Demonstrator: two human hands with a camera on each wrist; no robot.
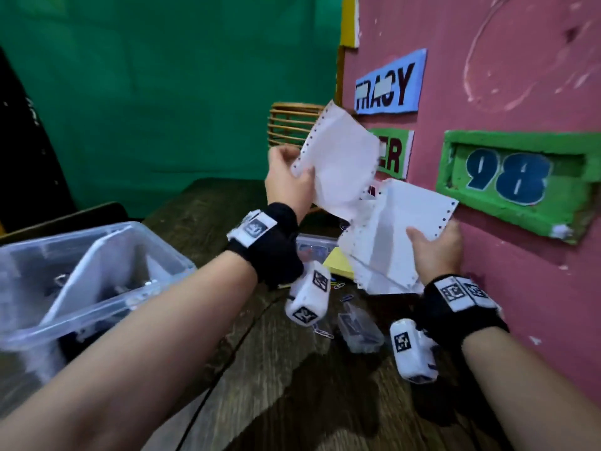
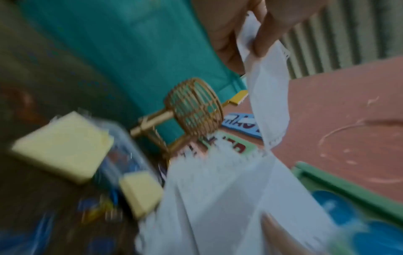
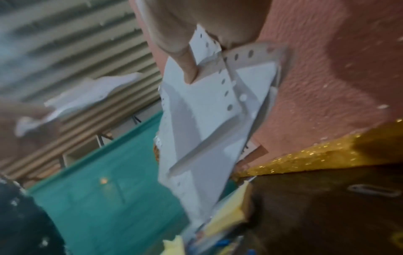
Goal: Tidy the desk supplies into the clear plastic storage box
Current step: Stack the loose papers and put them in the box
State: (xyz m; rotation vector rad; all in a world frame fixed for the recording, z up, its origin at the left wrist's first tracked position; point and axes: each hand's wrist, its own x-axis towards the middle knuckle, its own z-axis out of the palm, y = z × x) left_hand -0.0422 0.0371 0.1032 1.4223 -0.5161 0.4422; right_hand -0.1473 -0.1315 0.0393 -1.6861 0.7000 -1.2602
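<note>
Both hands are raised above the dark wooden desk (image 1: 260, 369), each holding white paper with punched edges. My left hand (image 1: 291, 182) pinches one sheet (image 1: 338, 164) between thumb and fingers; the same sheet (image 2: 268, 96) hangs from its fingers in the left wrist view. My right hand (image 1: 435, 245) grips a thicker bundle of sheets (image 1: 393, 242), with the thumb on top of the bundle (image 3: 205, 120). The clear plastic storage box (image 1: 162, 252) stands open at the left with a loose lid leaning inside it.
Yellow sticky-note pads (image 1: 338, 263) (image 2: 65, 146), a small clear case (image 1: 359, 328) and scattered paper clips (image 1: 327, 333) lie on the desk under my hands. A wicker holder (image 1: 292, 123) stands behind. A pink board (image 1: 504, 92) with labels walls off the right side.
</note>
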